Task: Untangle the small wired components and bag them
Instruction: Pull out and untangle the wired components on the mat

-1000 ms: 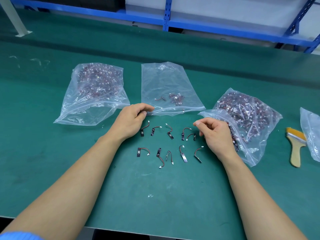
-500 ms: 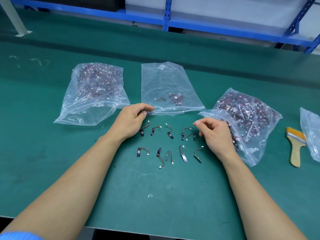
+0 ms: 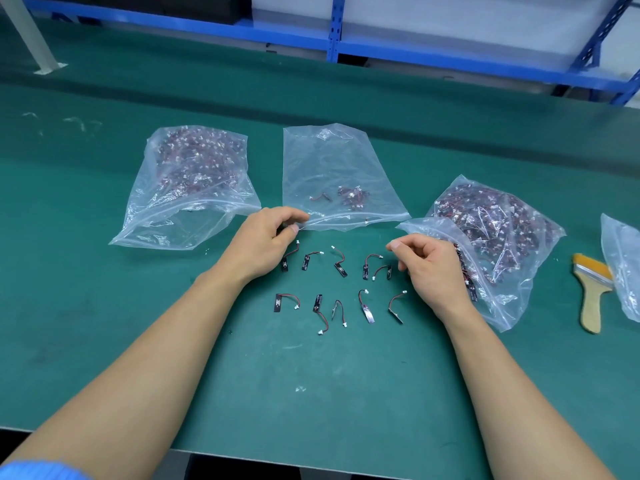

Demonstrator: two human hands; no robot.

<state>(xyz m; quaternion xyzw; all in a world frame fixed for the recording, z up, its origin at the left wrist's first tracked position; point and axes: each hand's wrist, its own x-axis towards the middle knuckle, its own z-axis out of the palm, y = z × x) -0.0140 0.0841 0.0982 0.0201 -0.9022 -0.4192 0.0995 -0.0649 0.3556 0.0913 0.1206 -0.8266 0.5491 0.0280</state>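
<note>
Several small wired components, black strips with red-black leads and white plugs, lie apart in two rows on the green mat. Just behind them lies a clear middle bag holding a few components. My left hand pinches the near left corner of that bag's mouth. My right hand rests at the right end of the rows, fingers loosely curled, with nothing seen in it. Under its wrist lies the open mouth of a full bag of tangled components. Another full bag sits at the left.
A yellow-bristled brush lies to the right, beside part of another clear bag at the frame edge. Blue shelving runs behind the table. The table's front edge is close below my forearms.
</note>
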